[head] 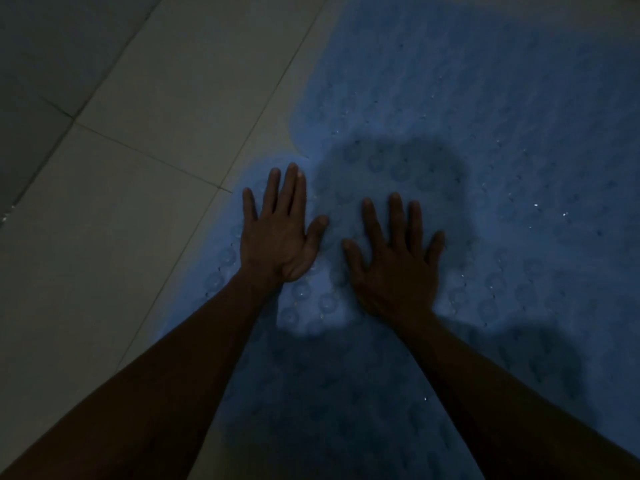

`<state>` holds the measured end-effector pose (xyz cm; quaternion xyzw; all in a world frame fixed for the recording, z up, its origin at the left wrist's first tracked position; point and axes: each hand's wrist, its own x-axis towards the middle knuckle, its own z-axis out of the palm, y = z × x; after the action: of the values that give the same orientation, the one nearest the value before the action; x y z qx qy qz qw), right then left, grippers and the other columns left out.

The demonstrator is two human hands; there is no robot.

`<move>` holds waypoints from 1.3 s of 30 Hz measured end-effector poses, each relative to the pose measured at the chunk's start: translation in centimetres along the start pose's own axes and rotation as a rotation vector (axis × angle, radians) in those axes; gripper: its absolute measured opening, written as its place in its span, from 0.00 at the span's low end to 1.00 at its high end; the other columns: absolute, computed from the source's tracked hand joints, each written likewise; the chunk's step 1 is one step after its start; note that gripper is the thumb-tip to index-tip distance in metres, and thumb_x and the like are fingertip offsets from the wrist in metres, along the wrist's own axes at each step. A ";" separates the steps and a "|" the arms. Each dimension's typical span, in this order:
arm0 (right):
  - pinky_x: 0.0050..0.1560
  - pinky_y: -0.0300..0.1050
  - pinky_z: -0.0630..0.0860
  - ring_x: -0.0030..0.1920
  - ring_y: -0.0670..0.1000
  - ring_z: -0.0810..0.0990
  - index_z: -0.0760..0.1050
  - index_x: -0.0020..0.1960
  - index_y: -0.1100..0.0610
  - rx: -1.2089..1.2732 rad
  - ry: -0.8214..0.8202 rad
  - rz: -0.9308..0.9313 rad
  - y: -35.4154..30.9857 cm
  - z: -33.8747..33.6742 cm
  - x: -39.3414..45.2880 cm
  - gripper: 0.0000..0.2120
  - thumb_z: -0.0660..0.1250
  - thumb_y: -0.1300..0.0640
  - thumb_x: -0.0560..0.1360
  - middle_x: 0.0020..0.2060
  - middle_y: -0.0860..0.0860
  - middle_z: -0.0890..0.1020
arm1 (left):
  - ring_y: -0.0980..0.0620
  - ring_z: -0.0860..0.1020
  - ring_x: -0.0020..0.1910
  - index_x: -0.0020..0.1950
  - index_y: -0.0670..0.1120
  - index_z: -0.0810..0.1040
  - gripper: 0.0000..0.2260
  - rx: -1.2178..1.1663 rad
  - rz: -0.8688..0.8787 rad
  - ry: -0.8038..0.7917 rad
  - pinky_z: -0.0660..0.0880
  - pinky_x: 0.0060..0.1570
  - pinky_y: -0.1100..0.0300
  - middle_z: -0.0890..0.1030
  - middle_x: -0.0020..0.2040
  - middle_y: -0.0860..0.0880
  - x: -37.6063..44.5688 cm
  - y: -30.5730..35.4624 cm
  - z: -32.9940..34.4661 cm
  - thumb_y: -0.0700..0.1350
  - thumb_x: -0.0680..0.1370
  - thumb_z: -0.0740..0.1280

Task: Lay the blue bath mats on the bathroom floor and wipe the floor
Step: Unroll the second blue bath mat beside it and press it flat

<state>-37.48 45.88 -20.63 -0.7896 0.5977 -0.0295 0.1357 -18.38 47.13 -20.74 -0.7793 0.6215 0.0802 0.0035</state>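
A blue bath mat (485, 140) with round suction cups on its surface lies flat on the tiled floor and fills the right and lower middle of the view. My left hand (280, 233) lies palm down on the mat near its left edge, fingers straight and spread. My right hand (394, 261) presses flat on the mat just to the right, fingers also spread. Neither hand holds anything. A shadow of my head falls on the mat around the hands.
Pale floor tiles (156, 98) with dark grout lines cover the left half of the view, beside the mat's curved left edge. The light is dim. A small glint shows at the far left edge of the floor.
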 end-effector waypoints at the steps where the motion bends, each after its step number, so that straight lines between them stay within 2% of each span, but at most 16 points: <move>1: 0.75 0.68 0.44 0.80 0.55 0.42 0.45 0.80 0.40 -0.006 0.008 -0.001 0.0 0.1 0.0 0.32 0.47 0.32 0.79 0.81 0.48 0.46 | 0.48 0.39 0.80 0.82 0.47 0.43 0.34 -0.002 0.003 -0.001 0.41 0.75 0.36 0.42 0.82 0.50 0.0 -0.1 0.1 0.65 0.82 0.41; 7: 0.74 0.70 0.46 0.80 0.56 0.43 0.47 0.80 0.39 -0.004 0.004 -0.015 0.3 0.4 0.2 0.30 0.48 0.33 0.80 0.81 0.49 0.47 | 0.47 0.42 0.81 0.82 0.54 0.45 0.31 -0.013 0.018 0.003 0.42 0.74 0.34 0.44 0.82 0.52 0.1 -0.1 0.1 0.65 0.82 0.43; 12: 0.74 0.70 0.45 0.80 0.57 0.43 0.48 0.80 0.38 -0.016 -0.009 -0.021 0.2 0.5 0.1 0.29 0.47 0.34 0.81 0.81 0.50 0.46 | 0.48 0.39 0.80 0.81 0.59 0.41 0.29 -0.025 -0.008 -0.044 0.39 0.73 0.33 0.41 0.82 0.53 0.0 0.0 -0.3 0.66 0.82 0.41; 16: 0.74 0.71 0.45 0.80 0.56 0.40 0.44 0.80 0.38 0.011 -0.081 0.031 -0.7 0.0 -0.4 0.28 0.45 0.36 0.82 0.81 0.48 0.43 | 0.47 0.37 0.80 0.80 0.63 0.40 0.28 -0.070 -0.078 -0.087 0.38 0.71 0.30 0.40 0.82 0.53 -1.5 0.6 -1.0 0.67 0.82 0.40; 19: 0.74 0.71 0.46 0.80 0.57 0.41 0.45 0.80 0.39 0.044 -0.065 0.048 -1.7 0.1 -3.2 0.28 0.46 0.37 0.82 0.81 0.48 0.44 | 0.47 0.35 0.79 0.80 0.63 0.39 0.28 -0.112 -0.109 -0.094 0.39 0.71 0.29 0.38 0.81 0.52 -6.1 0.6 -0.8 0.67 0.82 0.41; 24: 0.74 0.69 0.40 0.80 0.58 0.38 0.44 0.81 0.41 -0.010 -0.108 -0.043 -3.3 1.4 -11.0 0.32 0.46 0.34 0.80 0.81 0.49 0.42 | 0.45 0.38 0.80 0.80 0.62 0.42 0.29 -0.052 -0.094 -0.046 0.43 0.69 0.26 0.41 0.82 0.51 -13.7 -1.2 0.6 0.66 0.82 0.47; 28: 0.75 0.69 0.39 0.79 0.57 0.36 0.43 0.80 0.40 -0.024 -0.112 -0.012 -3.6 1.8 -11.1 0.32 0.48 0.33 0.80 0.81 0.48 0.41 | 0.45 0.40 0.80 0.81 0.62 0.45 0.29 -0.024 -0.096 -0.016 0.44 0.69 0.26 0.44 0.82 0.51 -13.9 -1.5 1.1 0.66 0.81 0.48; 33: 0.74 0.71 0.43 0.80 0.58 0.41 0.48 0.81 0.42 -0.037 -0.060 -0.033 -3.9 2.1 -11.3 0.32 0.52 0.35 0.80 0.81 0.50 0.45 | 0.45 0.41 0.80 0.81 0.62 0.48 0.29 -0.026 -0.108 -0.014 0.45 0.70 0.27 0.44 0.82 0.51 -14.0 -1.5 0.9 0.66 0.82 0.49; 39: 0.74 0.71 0.45 0.80 0.59 0.41 0.48 0.81 0.43 -0.045 -0.030 -0.080 -3.6 2.2 -11.4 0.31 0.48 0.35 0.81 0.81 0.52 0.46 | 0.45 0.38 0.80 0.81 0.62 0.44 0.28 -0.016 -0.110 -0.043 0.45 0.70 0.27 0.41 0.82 0.52 -14.0 -1.4 0.7 0.66 0.82 0.46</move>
<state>-36.83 58.01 -20.53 -0.8160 0.5642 -0.0096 0.1254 -20.11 61.05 -19.71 -0.8105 0.5766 0.1018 0.0151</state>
